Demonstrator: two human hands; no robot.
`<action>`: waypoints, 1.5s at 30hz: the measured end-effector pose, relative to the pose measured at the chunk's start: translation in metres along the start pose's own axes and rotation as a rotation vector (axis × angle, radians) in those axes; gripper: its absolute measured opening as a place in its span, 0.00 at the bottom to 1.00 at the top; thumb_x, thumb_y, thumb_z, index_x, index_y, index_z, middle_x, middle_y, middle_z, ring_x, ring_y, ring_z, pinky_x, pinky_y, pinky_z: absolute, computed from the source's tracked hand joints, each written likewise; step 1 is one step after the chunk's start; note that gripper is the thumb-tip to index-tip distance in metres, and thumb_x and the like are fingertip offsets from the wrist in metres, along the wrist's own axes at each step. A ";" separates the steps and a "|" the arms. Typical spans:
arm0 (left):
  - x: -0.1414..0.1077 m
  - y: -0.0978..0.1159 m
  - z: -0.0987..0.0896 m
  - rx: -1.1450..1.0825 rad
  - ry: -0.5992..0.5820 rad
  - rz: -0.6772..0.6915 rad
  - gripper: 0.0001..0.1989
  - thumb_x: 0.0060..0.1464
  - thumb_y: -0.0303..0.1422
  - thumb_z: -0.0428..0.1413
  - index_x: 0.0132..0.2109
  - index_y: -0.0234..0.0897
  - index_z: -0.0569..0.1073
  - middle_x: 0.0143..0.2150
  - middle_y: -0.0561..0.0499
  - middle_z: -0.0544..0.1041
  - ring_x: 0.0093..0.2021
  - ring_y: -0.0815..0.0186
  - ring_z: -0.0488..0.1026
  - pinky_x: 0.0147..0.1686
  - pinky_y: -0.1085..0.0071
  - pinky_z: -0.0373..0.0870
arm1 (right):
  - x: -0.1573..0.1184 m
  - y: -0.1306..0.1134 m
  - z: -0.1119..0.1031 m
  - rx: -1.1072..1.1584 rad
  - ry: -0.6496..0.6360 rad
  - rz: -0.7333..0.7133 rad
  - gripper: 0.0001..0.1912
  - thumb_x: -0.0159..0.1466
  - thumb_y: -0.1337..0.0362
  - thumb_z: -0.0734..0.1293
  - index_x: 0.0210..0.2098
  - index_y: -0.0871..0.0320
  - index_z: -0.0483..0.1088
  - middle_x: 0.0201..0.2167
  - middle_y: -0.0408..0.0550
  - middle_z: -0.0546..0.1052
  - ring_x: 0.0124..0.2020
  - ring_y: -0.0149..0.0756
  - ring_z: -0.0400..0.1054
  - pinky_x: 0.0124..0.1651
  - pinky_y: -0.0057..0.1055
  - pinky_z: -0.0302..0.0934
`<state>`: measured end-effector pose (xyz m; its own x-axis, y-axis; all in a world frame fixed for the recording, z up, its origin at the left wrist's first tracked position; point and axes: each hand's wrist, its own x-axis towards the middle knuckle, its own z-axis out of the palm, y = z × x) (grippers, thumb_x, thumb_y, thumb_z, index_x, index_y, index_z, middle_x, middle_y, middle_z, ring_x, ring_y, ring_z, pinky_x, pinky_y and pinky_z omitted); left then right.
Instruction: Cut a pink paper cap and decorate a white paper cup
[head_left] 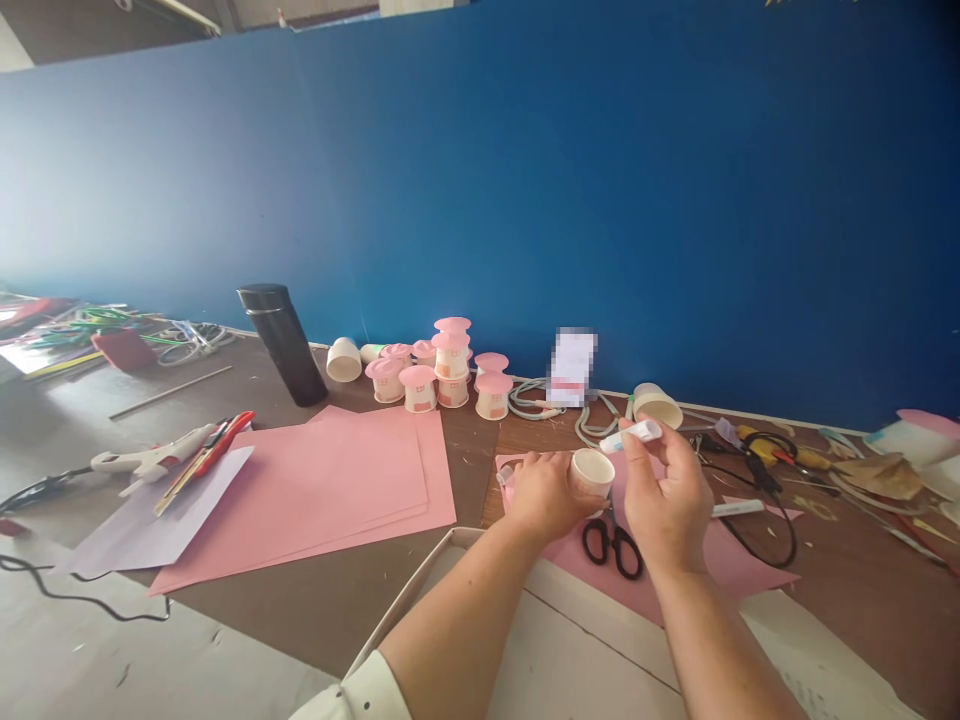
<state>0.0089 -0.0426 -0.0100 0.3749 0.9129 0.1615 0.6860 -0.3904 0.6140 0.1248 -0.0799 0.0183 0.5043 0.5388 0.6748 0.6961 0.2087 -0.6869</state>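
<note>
My left hand (541, 492) is closed around a small white paper cup (592, 470), its open rim facing up. A small pale tube-like piece (505, 476) shows by that hand's fingers; I cannot make out whether they hold it. Just above and right of the cup, my right hand (670, 498) pinches a white marker (631, 435) between thumb and fingers. Black-handled scissors (613, 546) lie below the cup on a pink paper sheet (660, 595). Another white pen (737, 508) rests to the right of my right hand.
Several cups with pink paper tops (452, 360) stand along the blue wall (600, 180). Further left are a black bottle (283, 345), pink sheets (337, 480), a glue gun (154, 455) and a red utility knife (206, 460). Cables (765, 480) clutter the right side.
</note>
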 end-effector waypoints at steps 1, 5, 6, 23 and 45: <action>0.000 0.000 0.000 0.004 -0.004 -0.001 0.25 0.39 0.52 0.59 0.41 0.42 0.71 0.43 0.49 0.76 0.47 0.54 0.67 0.46 0.62 0.64 | 0.001 0.000 -0.001 -0.009 0.014 0.012 0.18 0.62 0.55 0.63 0.49 0.56 0.69 0.42 0.49 0.78 0.46 0.40 0.70 0.52 0.38 0.59; 0.000 0.001 -0.002 0.025 -0.009 0.004 0.24 0.39 0.51 0.59 0.42 0.43 0.71 0.42 0.50 0.76 0.47 0.53 0.67 0.47 0.61 0.64 | 0.001 0.007 0.001 -0.022 -0.039 0.013 0.19 0.61 0.53 0.63 0.48 0.56 0.70 0.43 0.51 0.77 0.46 0.42 0.71 0.50 0.39 0.61; 0.000 0.002 -0.002 0.031 -0.014 0.006 0.24 0.40 0.51 0.59 0.41 0.43 0.71 0.42 0.50 0.76 0.47 0.53 0.67 0.47 0.61 0.64 | 0.001 0.008 0.002 -0.022 -0.074 0.009 0.19 0.61 0.53 0.62 0.47 0.56 0.70 0.44 0.51 0.77 0.46 0.42 0.71 0.49 0.39 0.61; 0.001 -0.002 0.000 0.041 -0.001 0.043 0.24 0.41 0.52 0.57 0.41 0.41 0.69 0.42 0.50 0.75 0.45 0.55 0.67 0.44 0.62 0.65 | 0.002 0.008 -0.001 0.076 -0.205 0.057 0.21 0.62 0.54 0.62 0.53 0.54 0.68 0.41 0.49 0.78 0.47 0.41 0.70 0.52 0.42 0.61; 0.001 0.001 -0.001 0.057 -0.022 0.014 0.23 0.41 0.52 0.58 0.41 0.42 0.70 0.43 0.50 0.76 0.47 0.56 0.68 0.48 0.63 0.64 | 0.005 0.006 -0.006 -0.007 -0.152 0.093 0.21 0.62 0.52 0.62 0.50 0.54 0.69 0.44 0.50 0.77 0.46 0.43 0.70 0.51 0.42 0.61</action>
<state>0.0088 -0.0421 -0.0082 0.3982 0.9045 0.1526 0.7146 -0.4102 0.5666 0.1339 -0.0809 0.0190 0.4844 0.6726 0.5594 0.6537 0.1466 -0.7424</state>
